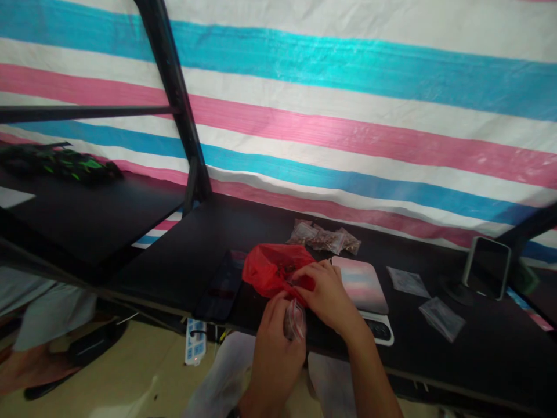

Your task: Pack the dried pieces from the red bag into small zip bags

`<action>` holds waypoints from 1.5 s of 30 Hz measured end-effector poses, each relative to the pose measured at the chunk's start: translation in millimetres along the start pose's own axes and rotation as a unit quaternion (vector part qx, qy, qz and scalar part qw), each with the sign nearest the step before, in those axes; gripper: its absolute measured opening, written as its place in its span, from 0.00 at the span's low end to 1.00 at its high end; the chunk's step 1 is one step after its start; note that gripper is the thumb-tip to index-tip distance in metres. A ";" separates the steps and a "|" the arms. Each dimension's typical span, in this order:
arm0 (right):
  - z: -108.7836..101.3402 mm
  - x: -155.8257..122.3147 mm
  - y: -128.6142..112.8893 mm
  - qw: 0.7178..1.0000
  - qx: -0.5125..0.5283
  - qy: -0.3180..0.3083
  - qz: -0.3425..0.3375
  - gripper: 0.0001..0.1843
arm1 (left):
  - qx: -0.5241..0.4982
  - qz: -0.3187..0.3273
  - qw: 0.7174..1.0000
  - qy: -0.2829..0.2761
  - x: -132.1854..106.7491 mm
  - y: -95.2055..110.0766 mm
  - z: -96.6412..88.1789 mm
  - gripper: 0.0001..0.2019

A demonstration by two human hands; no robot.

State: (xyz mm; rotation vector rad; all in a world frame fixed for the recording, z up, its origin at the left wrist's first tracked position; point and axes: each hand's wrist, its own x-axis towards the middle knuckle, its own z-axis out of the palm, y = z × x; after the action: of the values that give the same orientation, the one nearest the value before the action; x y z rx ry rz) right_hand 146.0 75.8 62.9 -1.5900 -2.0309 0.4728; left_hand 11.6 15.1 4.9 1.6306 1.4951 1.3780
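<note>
My left hand [278,334] is closed around a small clear zip bag [296,320] with a red strip along its mouth, held upright at the table's front edge. An opened red plastic bag [263,268] lies just beyond it, with small brownish pieces inside. My right hand [326,293] reaches to the mouth of the red bag, its thumb and fingers pinched together over the pieces. What the pinch holds is too small to make out. Right beside that hand sits a digital scale [361,284] with a shiny metal plate and a white body.
Several filled clear bags [324,238] lie behind the red bag. Two flat clear bags [408,282] rest right of the scale, near a phone-like device on a stand [486,267]. A dark tablet-like slab [221,287] lies left. Another person's leg [47,313] shows at lower left.
</note>
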 end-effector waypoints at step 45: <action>-38.5 -35.4 -39.2 0.977 0.084 0.140 -0.136 0.17 | -0.184 -0.106 0.974 0.077 10.9 13.9 -13.2 0.11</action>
State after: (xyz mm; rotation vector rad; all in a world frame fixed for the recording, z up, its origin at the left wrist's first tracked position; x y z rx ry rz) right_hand 144.3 30.2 109.7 -1.1813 -1.8983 0.2900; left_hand 3.7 18.6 25.1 1.1255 1.3528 1.5756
